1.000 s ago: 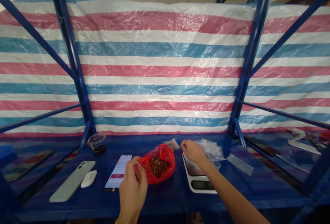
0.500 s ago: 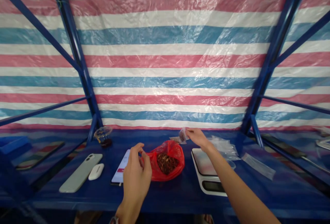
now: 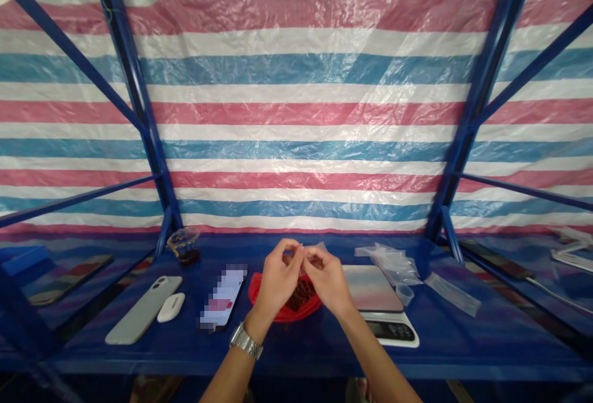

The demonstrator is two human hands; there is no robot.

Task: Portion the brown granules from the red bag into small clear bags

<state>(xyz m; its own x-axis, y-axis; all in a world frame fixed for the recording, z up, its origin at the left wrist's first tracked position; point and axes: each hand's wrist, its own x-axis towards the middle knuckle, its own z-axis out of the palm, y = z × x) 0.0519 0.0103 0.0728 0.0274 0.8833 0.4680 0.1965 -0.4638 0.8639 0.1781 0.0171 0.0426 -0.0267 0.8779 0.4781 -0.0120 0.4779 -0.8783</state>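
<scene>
The person stands at a blue shelf (image 3: 463,341) with both hands lifted up, close together. The left hand (image 3: 278,276) and the right hand (image 3: 330,280) touch at the fingertips. Both pinch tight on a small clear bag (image 3: 321,246). Only a little corner of it pokes out above the fingers. A shiny watch (image 3: 245,340) sits on the left wrist.

Right under the hands, at 6 o'clock, lies a red bag (image 3: 278,311), open at the top. Brown bits (image 3: 301,295) are inside it.

At 3 o'clock from the red bag, just beside it, is a white scale (image 3: 375,288). Past the scale, at about 2 o'clock, there is a heap of clear bags (image 3: 391,259), a tiny clear cup (image 3: 405,293) and one long clear bag (image 3: 451,293).

At 9 o'clock from the red bag lies a phone (image 3: 222,296) with its screen up. Farther that way are a grey phone (image 3: 143,308) lying face down and a small white case (image 3: 170,307). At 10 o'clock, near a blue post, stands a clear tub (image 3: 184,245) with something dark in it.

Behind it all hangs a big striped sheet (image 3: 296,112), pink, white and blue.
</scene>
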